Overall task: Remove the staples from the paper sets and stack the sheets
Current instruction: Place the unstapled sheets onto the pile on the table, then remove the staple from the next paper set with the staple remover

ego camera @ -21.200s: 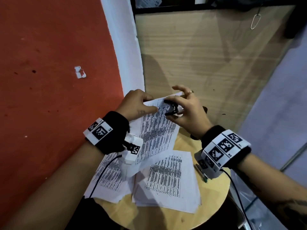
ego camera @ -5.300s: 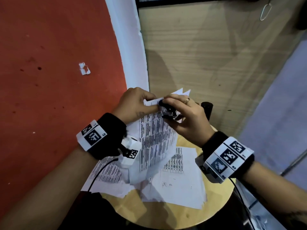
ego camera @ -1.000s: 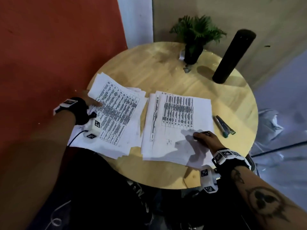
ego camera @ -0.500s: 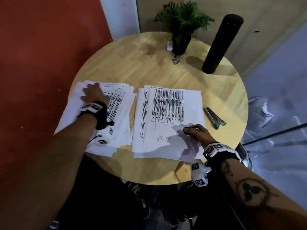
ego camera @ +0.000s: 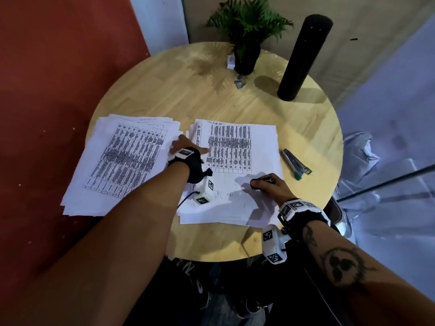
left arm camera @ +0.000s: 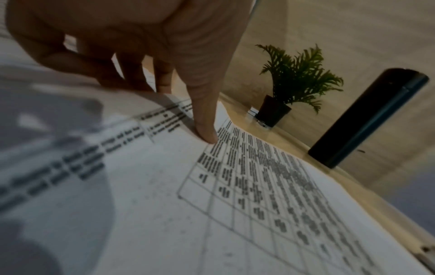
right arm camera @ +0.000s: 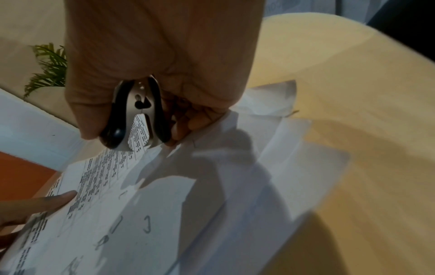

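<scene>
Two piles of printed sheets lie on the round wooden table [ego camera: 211,95]: a left stack [ego camera: 122,158] and a right pile [ego camera: 237,161]. My left hand [ego camera: 186,147] reaches across between them, its thumb [left arm camera: 204,130] straight and pressing on the right pile's [left arm camera: 235,195] left side. My right hand [ego camera: 266,184] rests on the right pile's near right part, gripping a black and silver staple remover [right arm camera: 136,115]. Several pulled staples [right arm camera: 147,225] lie loose on the top sheet [right arm camera: 132,214].
A small potted plant [ego camera: 247,31] and a tall black cylinder [ego camera: 303,57] stand at the table's far side. A green-tipped stapler-like tool [ego camera: 295,163] lies right of the papers. A red wall [ego camera: 47,78] runs along the left.
My left hand has left the left stack and moved right onto the right pile's left edge. My right hand stays on the right pile with the staple remover.
</scene>
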The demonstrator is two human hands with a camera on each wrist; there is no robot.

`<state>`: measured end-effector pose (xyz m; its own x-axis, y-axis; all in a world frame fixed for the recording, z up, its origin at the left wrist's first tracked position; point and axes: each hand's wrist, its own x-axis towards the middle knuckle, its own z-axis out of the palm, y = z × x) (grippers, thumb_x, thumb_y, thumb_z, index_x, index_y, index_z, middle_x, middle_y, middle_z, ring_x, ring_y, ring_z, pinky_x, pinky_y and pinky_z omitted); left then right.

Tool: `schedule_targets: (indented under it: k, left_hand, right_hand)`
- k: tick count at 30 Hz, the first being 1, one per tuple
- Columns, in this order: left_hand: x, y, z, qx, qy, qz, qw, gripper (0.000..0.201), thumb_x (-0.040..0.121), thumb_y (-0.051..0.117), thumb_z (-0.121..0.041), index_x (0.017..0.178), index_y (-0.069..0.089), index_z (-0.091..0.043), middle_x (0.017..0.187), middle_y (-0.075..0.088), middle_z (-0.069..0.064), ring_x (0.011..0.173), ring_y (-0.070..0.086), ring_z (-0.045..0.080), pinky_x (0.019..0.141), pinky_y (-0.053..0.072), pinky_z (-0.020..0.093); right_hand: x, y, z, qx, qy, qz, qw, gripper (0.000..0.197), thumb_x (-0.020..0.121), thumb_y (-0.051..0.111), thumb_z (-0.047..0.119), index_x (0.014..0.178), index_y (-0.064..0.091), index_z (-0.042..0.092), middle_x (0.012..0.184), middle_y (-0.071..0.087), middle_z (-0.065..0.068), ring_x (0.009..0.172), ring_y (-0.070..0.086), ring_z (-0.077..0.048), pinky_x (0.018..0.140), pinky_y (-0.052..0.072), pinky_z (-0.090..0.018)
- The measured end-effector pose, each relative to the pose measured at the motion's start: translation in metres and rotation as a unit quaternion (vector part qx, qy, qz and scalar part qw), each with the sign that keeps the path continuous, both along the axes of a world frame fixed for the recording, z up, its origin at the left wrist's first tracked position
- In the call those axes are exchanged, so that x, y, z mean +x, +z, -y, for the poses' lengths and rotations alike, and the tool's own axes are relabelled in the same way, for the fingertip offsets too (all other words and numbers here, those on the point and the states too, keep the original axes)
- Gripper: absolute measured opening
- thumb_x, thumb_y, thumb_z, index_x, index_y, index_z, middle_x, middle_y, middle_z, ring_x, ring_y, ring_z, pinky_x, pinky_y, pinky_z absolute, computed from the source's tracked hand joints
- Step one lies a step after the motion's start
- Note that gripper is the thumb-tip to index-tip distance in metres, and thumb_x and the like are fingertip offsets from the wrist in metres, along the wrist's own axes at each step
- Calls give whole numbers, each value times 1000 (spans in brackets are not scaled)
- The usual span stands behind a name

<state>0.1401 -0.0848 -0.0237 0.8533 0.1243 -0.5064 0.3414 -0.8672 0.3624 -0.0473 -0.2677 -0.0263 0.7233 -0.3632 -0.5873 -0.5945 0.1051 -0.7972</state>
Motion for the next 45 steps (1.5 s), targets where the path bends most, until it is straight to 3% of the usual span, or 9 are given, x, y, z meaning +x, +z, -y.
schedule_targets:
  k: [7, 12, 14, 17, 21, 27, 35, 39, 45]
  left_hand:
    - [-6, 0, 7, 32, -95, 58, 993, 62, 78, 72, -40, 125, 47, -8, 129, 50, 17, 117, 51, 37, 95, 46, 50]
    - [-3, 3, 3, -178, 124, -11, 976, 112, 60, 89, -33, 142, 19, -3, 136, 47, 12, 92, 61, 28, 87, 52, 39]
    - [0, 2, -4, -220, 153, -77, 960, 124, 48, 91, -46, 144, 26, -2, 136, 49, 10, 106, 57, 30, 89, 48, 33]
    - [-3, 8, -18, -163, 53, -133, 976, 87, 81, 71, -38, 146, 27, -1, 150, 35, 15, 133, 39, 32, 101, 37, 31]
    - [-6, 11, -34, -136, -3, -214, 967, 88, 75, 76, -34, 145, 31, -4, 148, 39, 14, 136, 36, 29, 111, 30, 38]
    - [-31, 9, -39, -300, 89, -37, 949, 66, 71, 77, 4, 132, 52, -2, 126, 60, 15, 117, 58, 27, 97, 43, 30]
    - [-49, 47, -49, -391, 76, 84, 913, 40, 71, 77, 3, 109, 64, 3, 116, 65, 21, 101, 63, 25, 98, 47, 43]
    - [-55, 75, -53, -402, 57, 108, 908, 40, 74, 75, 1, 112, 63, 4, 108, 64, 11, 86, 63, 17, 84, 52, 26]
    - [-71, 111, -61, -468, 54, 122, 874, 38, 75, 72, 5, 112, 63, 0, 106, 66, 11, 81, 68, 12, 73, 55, 21]
  right_hand:
    - [0, 2, -1, 5, -6, 2, 1000, 20, 75, 75, 10, 77, 56, 13, 72, 63, -4, 69, 54, -14, 63, 42, -20]
    - [-1, -2, 1, 7, -6, -5, 1000, 21, 73, 76, 10, 83, 58, 11, 78, 64, -8, 74, 55, -17, 66, 42, -23]
    - [0, -1, 1, 6, -3, -7, 1000, 22, 74, 76, 11, 87, 58, 10, 79, 64, -7, 73, 54, -16, 65, 42, -23]
    - [-1, 0, 1, 2, 2, -10, 1000, 22, 74, 76, 12, 88, 59, 10, 76, 62, -5, 70, 53, -14, 62, 40, -23]
    - [-1, -1, 1, -7, 8, -2, 1000, 20, 74, 76, 12, 84, 59, 12, 76, 64, -5, 73, 54, -15, 66, 40, -23]
    - [1, 2, 2, -15, 27, 4, 1000, 17, 74, 76, 12, 82, 61, 11, 76, 64, -6, 73, 55, -15, 65, 42, -22]
    - [9, 48, 8, -50, 9, 121, 991, 26, 72, 75, 0, 85, 58, 15, 90, 65, -10, 80, 62, -17, 71, 45, -22]
    - [25, 103, 11, -154, 53, 237, 958, 31, 69, 79, 5, 86, 59, 20, 126, 49, -19, 97, 61, -26, 92, 46, -32]
    - [37, 201, 6, -384, 243, 280, 846, 35, 68, 81, 12, 99, 65, 6, 150, 15, -13, 132, 28, -5, 91, 30, -9]
